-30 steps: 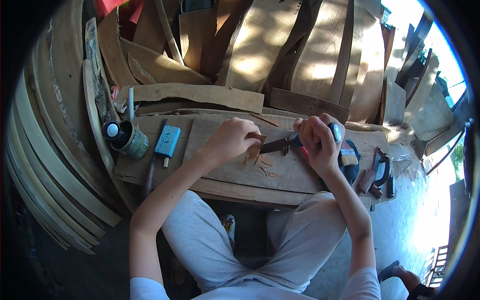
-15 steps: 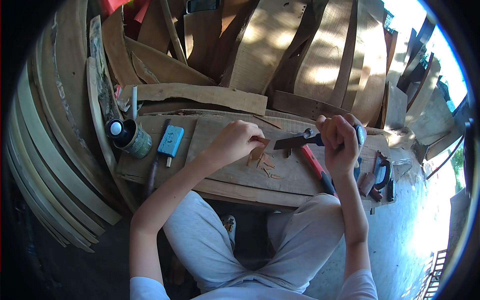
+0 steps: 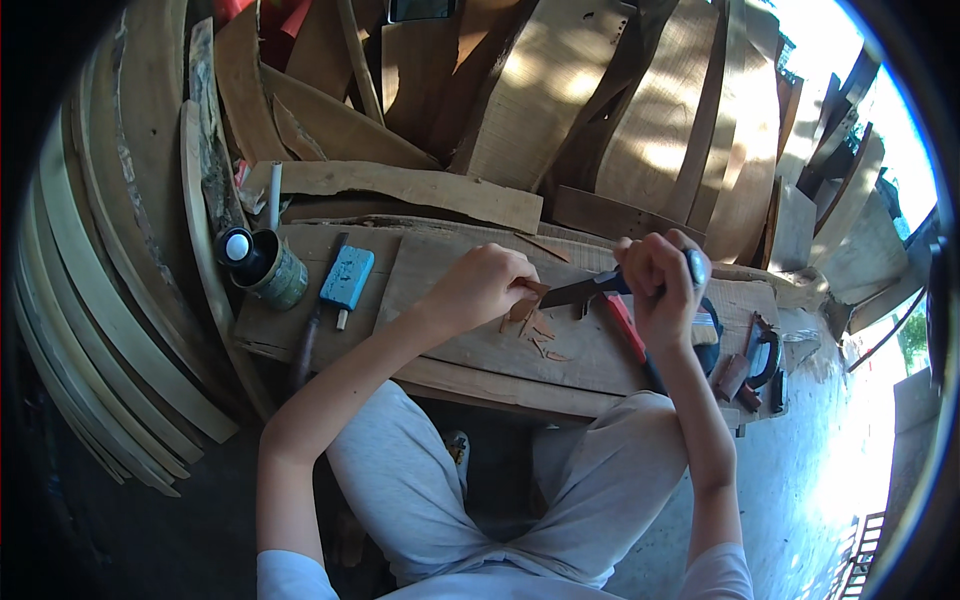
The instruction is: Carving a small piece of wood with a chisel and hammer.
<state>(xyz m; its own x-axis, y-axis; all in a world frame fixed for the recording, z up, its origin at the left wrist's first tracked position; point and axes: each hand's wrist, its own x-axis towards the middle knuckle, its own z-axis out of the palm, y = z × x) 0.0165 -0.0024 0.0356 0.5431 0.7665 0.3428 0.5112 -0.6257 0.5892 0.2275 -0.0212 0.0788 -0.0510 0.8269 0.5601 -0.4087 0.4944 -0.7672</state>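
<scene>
My left hand point(image 3: 490, 282) is closed on a small thin piece of brown wood point(image 3: 532, 293), pinched between thumb and fingers over the board. My right hand point(image 3: 662, 285) is wrapped round the blue handle of a chisel, its dark flat blade point(image 3: 580, 291) pointing left. The blade's tip is at the wood piece's right edge; whether it touches, I cannot tell. Curled wood shavings point(image 3: 540, 338) lie on the board point(image 3: 450, 330) just below. A tool with a red and black handle point(image 3: 627, 328) lies partly hidden behind my right hand.
At the left of the bench stand a tin can point(image 3: 282, 280) and a dark bottle with a white cap point(image 3: 238, 247). Beside them lies a blue block point(image 3: 348, 277). Clamp-like tools point(image 3: 755, 362) lie at the right end. Wooden planks point(image 3: 540, 90) lean behind; curved strips point(image 3: 110, 330) stand left.
My right hand has moved left, bringing the chisel blade up to the wood piece. My left hand keeps its pinch. The whole view has shifted slightly.
</scene>
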